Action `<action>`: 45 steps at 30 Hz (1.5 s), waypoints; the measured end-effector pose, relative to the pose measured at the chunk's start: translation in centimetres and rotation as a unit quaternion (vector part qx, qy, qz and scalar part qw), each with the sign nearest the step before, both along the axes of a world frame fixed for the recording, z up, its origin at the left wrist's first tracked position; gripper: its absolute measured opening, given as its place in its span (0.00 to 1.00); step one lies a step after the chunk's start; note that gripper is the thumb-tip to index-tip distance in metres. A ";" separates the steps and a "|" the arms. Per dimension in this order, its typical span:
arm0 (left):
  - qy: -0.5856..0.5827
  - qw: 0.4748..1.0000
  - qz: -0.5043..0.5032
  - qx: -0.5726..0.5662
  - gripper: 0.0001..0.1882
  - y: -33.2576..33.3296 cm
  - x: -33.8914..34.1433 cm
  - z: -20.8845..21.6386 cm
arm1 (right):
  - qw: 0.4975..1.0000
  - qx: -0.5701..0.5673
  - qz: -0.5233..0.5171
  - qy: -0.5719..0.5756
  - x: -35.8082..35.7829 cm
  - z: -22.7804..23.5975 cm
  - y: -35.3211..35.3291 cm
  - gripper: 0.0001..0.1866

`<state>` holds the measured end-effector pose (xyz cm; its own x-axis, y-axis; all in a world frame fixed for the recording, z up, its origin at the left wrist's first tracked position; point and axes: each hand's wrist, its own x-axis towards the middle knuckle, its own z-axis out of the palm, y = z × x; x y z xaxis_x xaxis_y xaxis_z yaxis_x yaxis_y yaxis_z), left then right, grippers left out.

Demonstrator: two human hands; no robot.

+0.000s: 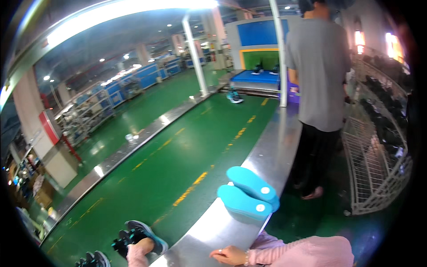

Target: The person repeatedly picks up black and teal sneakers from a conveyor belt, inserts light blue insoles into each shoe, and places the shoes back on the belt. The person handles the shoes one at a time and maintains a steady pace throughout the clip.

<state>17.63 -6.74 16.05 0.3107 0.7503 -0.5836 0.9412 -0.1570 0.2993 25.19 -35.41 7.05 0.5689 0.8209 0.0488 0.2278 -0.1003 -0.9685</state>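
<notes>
My left hand (143, 245) reaches down at the lower left and grips a dark sneaker (153, 238) with teal details and a pale sole. A second dark sneaker (120, 244) sits against it on the green conveyor belt (164, 182); the hand partly covers both. Over the metal ledge (200, 236) beside the belt, my right hand (230, 256) holds nothing, its fingers loosely bent and slightly apart. Beyond it, two turquoise insoles (244, 202), each with a round white sticker at the heel, lie side by side on the ledge, more insoles seemingly stacked beneath.
More sneakers (94, 259) stand at the lower left edge. Farther up the belt is another shoe (234, 96), before a machine with a blue bed (255, 77). A person in a grey shirt (318, 75) stands right of the ledge, beside a wire rack (369, 178) of dark shoes.
</notes>
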 end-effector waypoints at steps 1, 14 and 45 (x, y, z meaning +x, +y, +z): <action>-0.064 0.996 0.043 -0.040 0.14 0.5 -0.9 -0.8 | 0.999 0.014 -0.003 -0.052 0.0 -0.9 0.2 0.10; -0.392 0.892 0.209 -0.083 0.19 8.0 -8.0 -3.3 | 0.995 0.004 0.051 -0.084 0.7 -1.3 0.5 0.11; -0.665 0.574 -0.027 0.478 0.10 1.2 -5.7 -1.0 | 0.999 -0.013 0.005 0.029 -2.6 -0.9 9.2 0.11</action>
